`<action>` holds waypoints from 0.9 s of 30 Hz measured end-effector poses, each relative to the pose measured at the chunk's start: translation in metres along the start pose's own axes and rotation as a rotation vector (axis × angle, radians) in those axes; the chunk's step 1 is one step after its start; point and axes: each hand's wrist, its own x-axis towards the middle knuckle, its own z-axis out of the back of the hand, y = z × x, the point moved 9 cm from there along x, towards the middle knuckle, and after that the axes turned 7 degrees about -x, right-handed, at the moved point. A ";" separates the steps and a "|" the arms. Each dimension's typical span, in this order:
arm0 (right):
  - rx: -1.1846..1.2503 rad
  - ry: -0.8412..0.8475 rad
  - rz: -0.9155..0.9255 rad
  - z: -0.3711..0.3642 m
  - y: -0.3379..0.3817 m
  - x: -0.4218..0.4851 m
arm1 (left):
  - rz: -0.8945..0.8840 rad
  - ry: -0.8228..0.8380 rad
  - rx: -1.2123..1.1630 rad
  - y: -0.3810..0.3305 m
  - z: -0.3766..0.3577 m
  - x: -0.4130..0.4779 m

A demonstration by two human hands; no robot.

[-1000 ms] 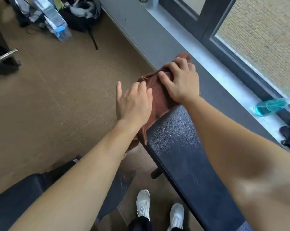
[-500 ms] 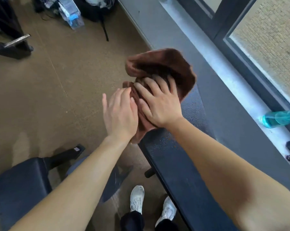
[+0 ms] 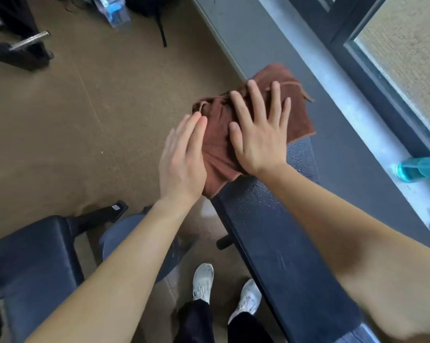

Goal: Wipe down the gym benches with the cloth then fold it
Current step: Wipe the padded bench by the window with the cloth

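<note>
A brown cloth (image 3: pixel 298 115) lies folded over the far end of a black padded gym bench (image 3: pixel 270 238). My right hand (image 3: pixel 258 134) presses flat on top of the cloth with its fingers spread and straight. Against the cloth's left edge rests my left hand (image 3: pixel 181 159), fingers straight and together, where the cloth hangs over the bench side. A second dark bench (image 3: pixel 35 263) sits at the lower left.
A teal spray bottle (image 3: pixel 419 168) lies on the grey window ledge (image 3: pixel 332 78) at the right. Bags and a water bottle pack (image 3: pixel 115 11) sit on the brown floor at the top. A dark weight stand (image 3: pixel 20 53) is at the upper left. My white shoes (image 3: pixel 204 280) are below.
The cloth's far half, lifted in the air half a second ago, now lies flat on the bench. My right hand has opened and spread over it; my left hand stays at its left edge.
</note>
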 end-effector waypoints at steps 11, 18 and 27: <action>0.050 0.119 0.387 0.009 0.049 0.074 | 0.834 -0.295 -0.611 0.065 -0.017 -0.021; 0.036 -0.093 0.069 0.006 -0.002 0.024 | 0.661 -0.298 -0.530 0.016 -0.023 -0.078; 0.057 -0.021 -0.030 -0.002 -0.028 0.014 | -0.076 -0.065 0.143 -0.030 -0.016 0.026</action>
